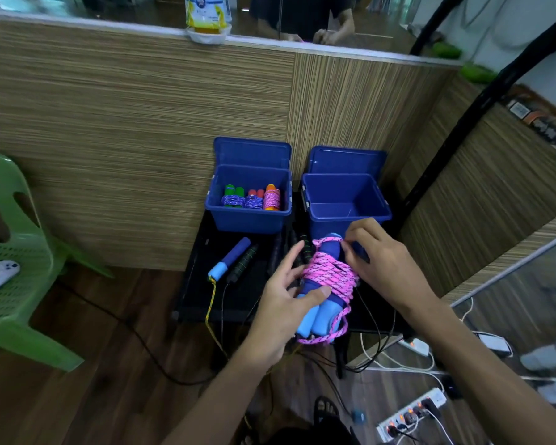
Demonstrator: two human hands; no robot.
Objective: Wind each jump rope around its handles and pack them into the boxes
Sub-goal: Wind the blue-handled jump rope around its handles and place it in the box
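A pink jump rope [331,277] is wound in many turns around a pair of blue handles [315,319]. My left hand [289,300] grips the handles from the left, thumb across them. My right hand [379,261] pinches the pink rope near the handles' far end. Two open blue boxes stand behind on a black table [238,297]: the left box [249,221] holds three wound ropes with green, red and orange handles, the right box [347,216] holds nothing. A blue-handled rope [228,263] and a black-handled rope [243,268] lie unwound on the table.
A wood-grain counter wall rises right behind the boxes. A green plastic chair [16,271] with a white controller stands at the left. Cables and power strips [411,412] lie on the floor at the lower right. A black pole [463,123] leans at the right.
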